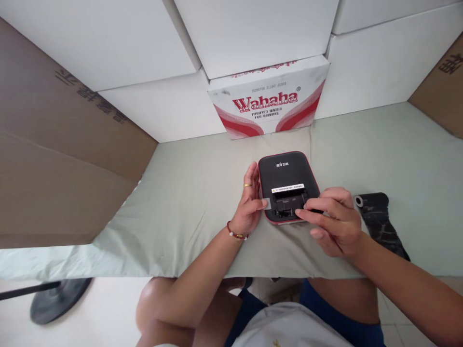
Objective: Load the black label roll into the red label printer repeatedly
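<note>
A black device with rounded corners and a red edge, which looks like a small label printer (284, 174), lies flat on the cloth-covered table. My left hand (249, 205) grips its left side, the fingers along the edge and the thumb on top by a small greyish clear tab (266, 204). Toward the near end is a recessed opening (289, 201) with dark glossy material inside. Two fingertips of my right hand (334, 219) touch this opening at its right; the thumb stays apart and nothing shows in its grasp. Beside that hand lies a partly unrolled black film roll (376, 205).
A white and red Wahaha water carton (269, 108) stands behind the printer, amid large white boxes (253, 33). Brown cardboard boxes flank the table at left (54, 159) and right (443, 86). Pale green cloth (188, 193) covers the tabletop. A round black base (60, 301) stands on the floor.
</note>
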A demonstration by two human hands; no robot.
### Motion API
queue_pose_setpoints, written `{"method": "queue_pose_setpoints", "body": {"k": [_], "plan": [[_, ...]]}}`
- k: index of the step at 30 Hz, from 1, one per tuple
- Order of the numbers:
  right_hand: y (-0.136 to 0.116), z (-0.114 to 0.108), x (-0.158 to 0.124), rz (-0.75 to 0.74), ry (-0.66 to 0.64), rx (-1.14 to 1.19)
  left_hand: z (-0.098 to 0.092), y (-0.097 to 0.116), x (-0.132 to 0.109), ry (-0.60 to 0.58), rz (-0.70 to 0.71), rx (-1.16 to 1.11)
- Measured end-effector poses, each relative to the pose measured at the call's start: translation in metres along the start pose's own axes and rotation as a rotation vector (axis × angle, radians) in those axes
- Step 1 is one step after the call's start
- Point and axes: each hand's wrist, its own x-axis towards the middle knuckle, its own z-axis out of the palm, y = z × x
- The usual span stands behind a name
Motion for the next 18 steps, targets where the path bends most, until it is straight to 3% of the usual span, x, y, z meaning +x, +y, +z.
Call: {"method": "queue_pose_setpoints", "body": {"k": [5,10,14,16,18], "plan": [[0.002,0.001,0.0,0.004,-0.011,0.029,0.0,-0.004,0.0,-0.054,-0.04,0.014],[0.004,0.005,0.002,-0.018,0.015,0.053,-0.001,-0.011,0.002,-0.07,0.02,0.052],[0.003,-0.009,0.016,-0.024,-0.074,0.141,-0.002,-0.019,0.004,-0.094,0.023,-0.019],[0.005,-0.021,0.031,0.141,-0.151,0.228,-0.003,-0.023,0.007,-0.069,0.004,-0.096],[0.012,-0.03,0.051,0.419,-0.231,0.249,-0.004,-0.027,0.01,-0.011,-0.029,-0.15]]}}
